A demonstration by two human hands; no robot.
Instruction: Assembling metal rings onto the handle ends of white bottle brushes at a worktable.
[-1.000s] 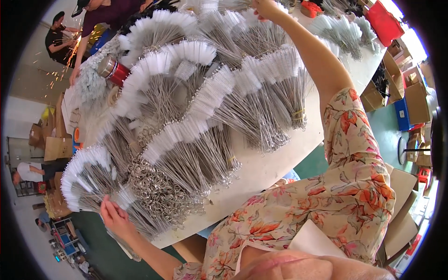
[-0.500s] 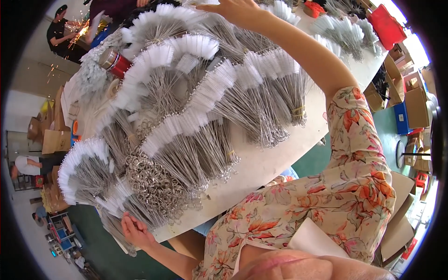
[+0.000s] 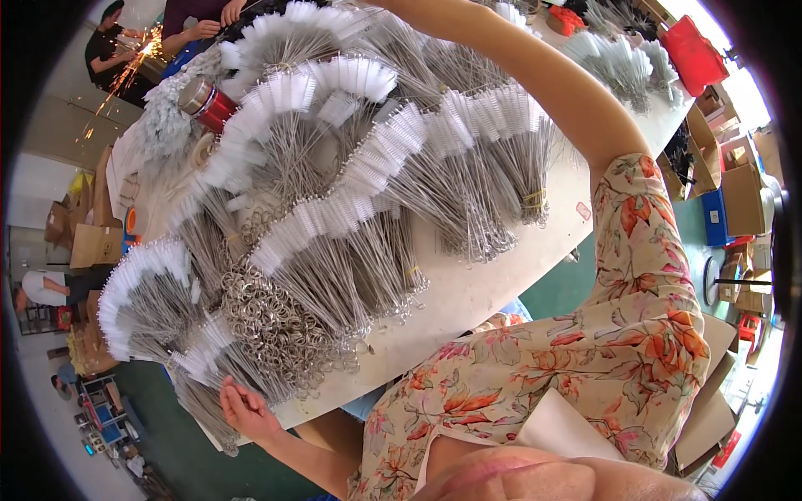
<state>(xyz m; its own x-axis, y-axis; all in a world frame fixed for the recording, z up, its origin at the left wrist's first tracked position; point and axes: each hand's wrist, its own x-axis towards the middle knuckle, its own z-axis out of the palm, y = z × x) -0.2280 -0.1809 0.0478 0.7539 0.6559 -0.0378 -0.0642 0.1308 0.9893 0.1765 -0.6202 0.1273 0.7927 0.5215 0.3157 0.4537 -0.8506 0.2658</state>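
Observation:
My left hand (image 3: 249, 411) rests at the near-left table edge, beside a bundle of wire-handled brushes (image 3: 205, 351) with white bristle heads. Its fingers are loosely bent and a little apart, and I see nothing held in them. My right forearm (image 3: 535, 63) stretches across to the far side of the table; the right hand itself is beyond the top of the picture. Between my arms lie many more brush bundles (image 3: 393, 154), fanned out with white tips away from me and looped wire ends toward me. A heap of metal rings (image 3: 271, 313) sits among them.
A red flask with a metal lid (image 3: 207, 103) stands at the far left of the table (image 3: 468, 301). Grey brushes (image 3: 614, 67) and a red bag (image 3: 693, 52) are at the far right. Cardboard boxes (image 3: 743, 196) flank the table. Another person's hands (image 3: 219, 21) work at the far edge; sparks fly behind.
My right arm has reached farther away, carrying the hand out of the picture. The left hand has barely moved. At the far edge, the other person's hands have come into view.

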